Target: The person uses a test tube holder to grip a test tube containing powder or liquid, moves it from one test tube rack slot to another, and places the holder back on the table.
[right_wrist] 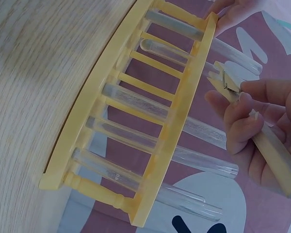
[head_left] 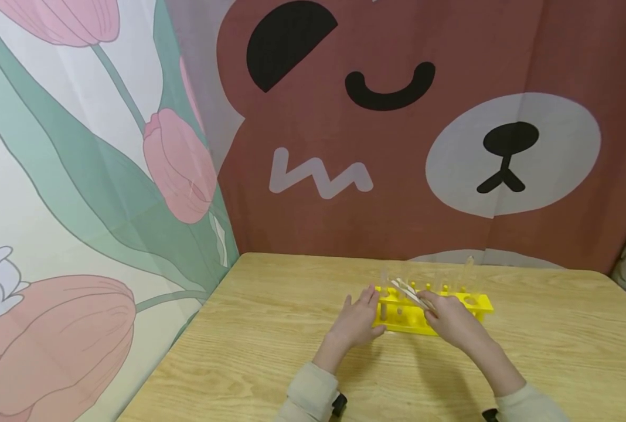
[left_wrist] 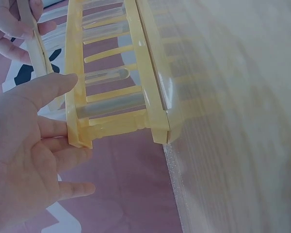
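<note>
A yellow test tube rack [head_left: 408, 329] stands on the wooden table with several clear glass test tubes [right_wrist: 203, 162] upright in it. My left hand [head_left: 356, 319] holds the rack's left end, its thumb and fingers at the upper plate [left_wrist: 73, 116]. In my right hand [head_left: 452, 319] is a wooden test tube clamp [right_wrist: 274, 158] with a metal spring, gripped by its handle. The clamp's head reaches over the rack's left part, close to the upper end of a short test tube [right_wrist: 167, 52]. Whether its jaws surround that tube I cannot tell. A greyish tube [left_wrist: 111, 104] sits nearest the left hand.
The wooden table [head_left: 260, 328] extends around the rack on all sides. Behind it hangs a brown bear-print cloth [head_left: 313, 228], and a tulip-print cloth [head_left: 81, 234] covers the left side. Taller tube tops stick up at the rack's right part.
</note>
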A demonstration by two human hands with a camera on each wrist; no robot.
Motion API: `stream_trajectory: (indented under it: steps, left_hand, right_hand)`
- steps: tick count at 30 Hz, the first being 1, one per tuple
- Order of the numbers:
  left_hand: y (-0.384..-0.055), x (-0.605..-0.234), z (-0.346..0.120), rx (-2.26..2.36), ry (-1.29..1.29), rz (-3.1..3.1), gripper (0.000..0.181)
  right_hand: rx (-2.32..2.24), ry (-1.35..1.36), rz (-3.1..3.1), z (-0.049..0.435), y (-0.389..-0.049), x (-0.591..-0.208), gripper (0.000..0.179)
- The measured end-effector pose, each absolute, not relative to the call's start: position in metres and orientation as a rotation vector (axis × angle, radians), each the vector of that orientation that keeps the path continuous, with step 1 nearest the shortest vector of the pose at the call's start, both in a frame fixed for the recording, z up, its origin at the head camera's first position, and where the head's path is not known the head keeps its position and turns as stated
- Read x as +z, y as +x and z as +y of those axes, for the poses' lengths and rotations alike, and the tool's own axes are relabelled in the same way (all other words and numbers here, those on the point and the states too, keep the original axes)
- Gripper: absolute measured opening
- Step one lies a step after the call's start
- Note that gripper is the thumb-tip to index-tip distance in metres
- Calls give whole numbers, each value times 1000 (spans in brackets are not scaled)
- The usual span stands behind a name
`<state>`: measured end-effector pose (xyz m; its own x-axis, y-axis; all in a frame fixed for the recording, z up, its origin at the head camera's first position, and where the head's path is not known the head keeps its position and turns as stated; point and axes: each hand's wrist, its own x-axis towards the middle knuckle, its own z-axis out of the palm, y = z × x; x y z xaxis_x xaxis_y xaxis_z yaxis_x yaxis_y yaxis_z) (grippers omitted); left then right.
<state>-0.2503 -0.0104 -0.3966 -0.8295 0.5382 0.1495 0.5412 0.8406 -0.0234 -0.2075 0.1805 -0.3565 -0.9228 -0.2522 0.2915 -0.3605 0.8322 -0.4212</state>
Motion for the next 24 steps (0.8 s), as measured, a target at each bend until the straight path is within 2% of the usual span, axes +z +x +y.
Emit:
stream_trajectory:
  steps: [24]
  left_hand:
    - [-252, -397, -9, -34, -848, -2862, 71]
  right_hand:
    - [697, 475, -2790, 181, -209, -358, 31]
